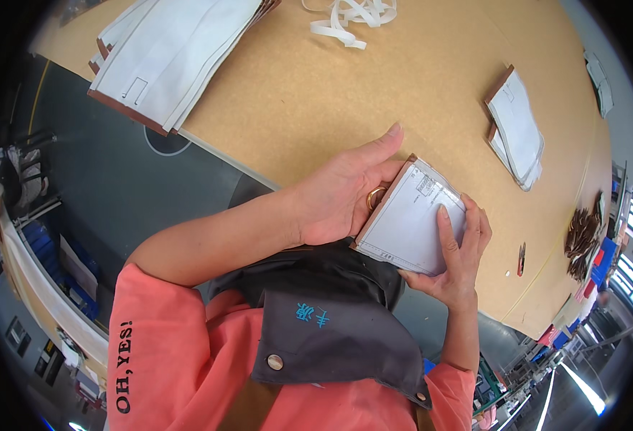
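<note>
— Hands at the bench edge: what do we hold?

— Our left hand [341, 197] and right hand [454, 251] close together on one small stack of white, brown-edged rectangular panels [411, 224], held just above the near edge of the tan fibreboard worktable [316, 93]. Left fingers curl round the stack's brown side, thumb stretched up along it; right fingers lie flat across the white face, thumb under the lower corner. Both grips are closed on the stack.

— How many piles do we count?

— Three besides ours: a large stack of white sheets with brown edges [176, 50] at the far left, a smaller pile of white brown-edged pieces [517, 129] to the right, and a dark brown heap of scraps [582, 241] near the right rim. One tangle of white straps [352, 18] lies at the top; one small red-handled tool [521, 258] sits beside our right hand.

— What escapes us?

— How many panels our stack holds; its underside is hidden, and the straps are cut off by the frame.
</note>
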